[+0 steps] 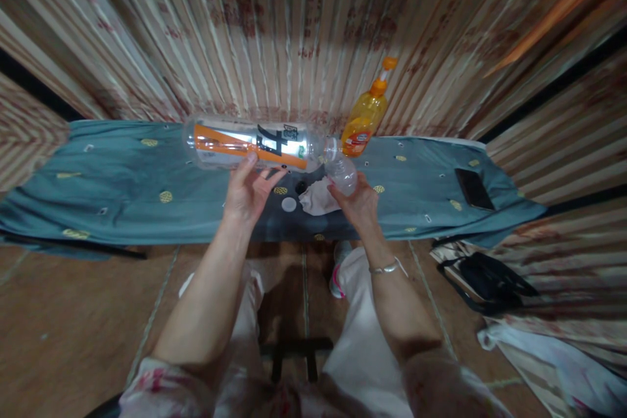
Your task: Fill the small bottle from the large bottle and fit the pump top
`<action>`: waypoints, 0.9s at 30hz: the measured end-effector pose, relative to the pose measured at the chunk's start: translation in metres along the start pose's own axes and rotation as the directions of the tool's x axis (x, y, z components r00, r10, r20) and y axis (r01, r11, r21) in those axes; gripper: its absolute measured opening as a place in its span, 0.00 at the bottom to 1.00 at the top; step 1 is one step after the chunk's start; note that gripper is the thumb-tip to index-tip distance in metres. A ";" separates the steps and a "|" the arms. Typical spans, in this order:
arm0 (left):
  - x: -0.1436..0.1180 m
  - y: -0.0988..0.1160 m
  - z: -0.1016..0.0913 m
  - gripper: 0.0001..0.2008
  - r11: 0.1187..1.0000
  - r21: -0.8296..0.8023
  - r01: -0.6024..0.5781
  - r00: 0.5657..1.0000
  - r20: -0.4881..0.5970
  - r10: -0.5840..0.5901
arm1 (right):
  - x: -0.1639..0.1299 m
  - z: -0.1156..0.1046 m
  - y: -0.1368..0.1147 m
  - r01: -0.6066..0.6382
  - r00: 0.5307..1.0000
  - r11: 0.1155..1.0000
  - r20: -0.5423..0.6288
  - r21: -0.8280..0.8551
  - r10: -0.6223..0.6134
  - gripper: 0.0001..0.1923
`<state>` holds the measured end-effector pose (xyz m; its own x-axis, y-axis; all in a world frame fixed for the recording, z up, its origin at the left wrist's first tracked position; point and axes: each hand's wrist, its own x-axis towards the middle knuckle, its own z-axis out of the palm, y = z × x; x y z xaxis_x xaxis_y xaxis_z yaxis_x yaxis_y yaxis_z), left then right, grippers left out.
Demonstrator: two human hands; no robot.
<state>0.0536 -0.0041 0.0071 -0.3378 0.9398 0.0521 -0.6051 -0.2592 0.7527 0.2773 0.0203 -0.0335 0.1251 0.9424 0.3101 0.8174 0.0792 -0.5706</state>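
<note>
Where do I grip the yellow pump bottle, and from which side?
I'd take the yellow pump bottle round its body, below the orange pump head, from the right. It appears upright, its body broader than that slender top; the large clear bottle is held across to its left, the right hand and small clear bottle in front.

Glossy transparent plastic bottle (225, 142), matt cloth cover (122, 189), smooth shiny metal bangle (390, 268)

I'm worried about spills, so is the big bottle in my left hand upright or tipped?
Tipped: the big bottle lies sideways in your left hand, its neck pointing toward the clear container in your right hand.
</note>
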 end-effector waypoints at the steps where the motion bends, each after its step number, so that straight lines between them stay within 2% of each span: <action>1: 0.000 0.000 0.000 0.18 1.000 0.007 0.000 1.000 0.001 0.000 | 0.000 0.000 0.000 0.003 1.000 1.000 0.001 -0.005 -0.003 0.28; 7: -0.001 0.002 0.000 0.18 1.000 -0.006 -0.007 1.000 -0.010 0.007 | 0.000 0.003 0.002 0.036 0.999 0.999 -0.013 -0.010 -0.036 0.29; 14: -0.003 0.007 0.002 0.21 0.998 -0.060 0.005 1.000 -0.010 -0.006 | 0.000 0.000 -0.002 0.006 1.000 1.000 0.022 -0.013 -0.006 0.30; 19: -0.003 0.012 0.001 0.21 1.000 -0.012 0.000 1.000 -0.014 0.000 | -0.001 0.003 -0.002 0.019 1.000 1.000 0.014 -0.025 -0.019 0.30; 27: -0.002 0.012 -0.001 0.20 0.999 -0.039 0.002 1.000 -0.001 -0.002 | 0.000 0.007 0.003 0.055 0.998 0.998 0.011 -0.041 -0.054 0.30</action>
<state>0.0463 -0.0090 0.0160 -0.3373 0.9400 0.0504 -0.6332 -0.2662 0.7268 0.2761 0.0231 -0.0406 0.0742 0.9404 0.3319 0.8454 0.1173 -0.5212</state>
